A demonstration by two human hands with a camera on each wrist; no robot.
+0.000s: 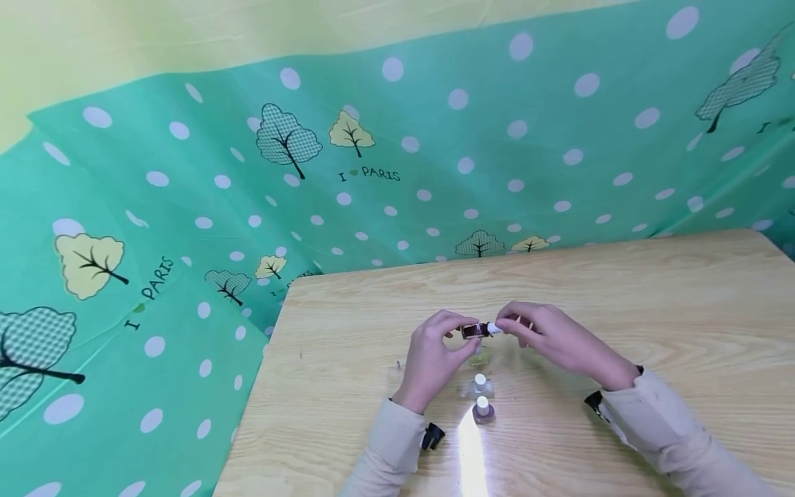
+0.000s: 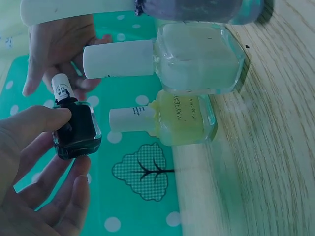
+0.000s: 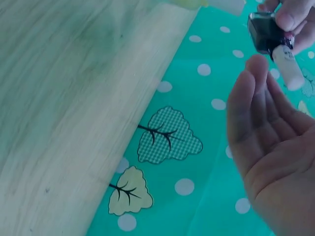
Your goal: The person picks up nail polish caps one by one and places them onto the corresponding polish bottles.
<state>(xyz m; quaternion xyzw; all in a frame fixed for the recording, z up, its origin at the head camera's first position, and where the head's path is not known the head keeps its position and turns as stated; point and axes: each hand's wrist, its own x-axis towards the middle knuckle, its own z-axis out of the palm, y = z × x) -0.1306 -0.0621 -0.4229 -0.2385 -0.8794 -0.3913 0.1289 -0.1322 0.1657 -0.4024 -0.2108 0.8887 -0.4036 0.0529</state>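
My left hand (image 1: 430, 355) pinches the body of a dark nail polish bottle (image 2: 77, 129) between thumb and fingers, held above the table. Its white cap (image 3: 288, 69) points toward my right hand (image 1: 555, 337). In the right wrist view that hand's fingers (image 3: 241, 101) are extended close to the cap, with no grip on it; whether they touch it I cannot tell. Three more white-capped bottles stand in a line below: a yellow one (image 2: 183, 118), a clear whitish one (image 2: 199, 59) and a greyish purple one (image 1: 483, 415), nearest me.
A light wood table (image 1: 335, 331) lies under the hands. Behind it and to the left hangs a green dotted cloth (image 1: 373, 124) with printed trees. Black pieces (image 1: 433, 436) stick out at both sleeve cuffs. Light glares on the wood near the purple bottle.
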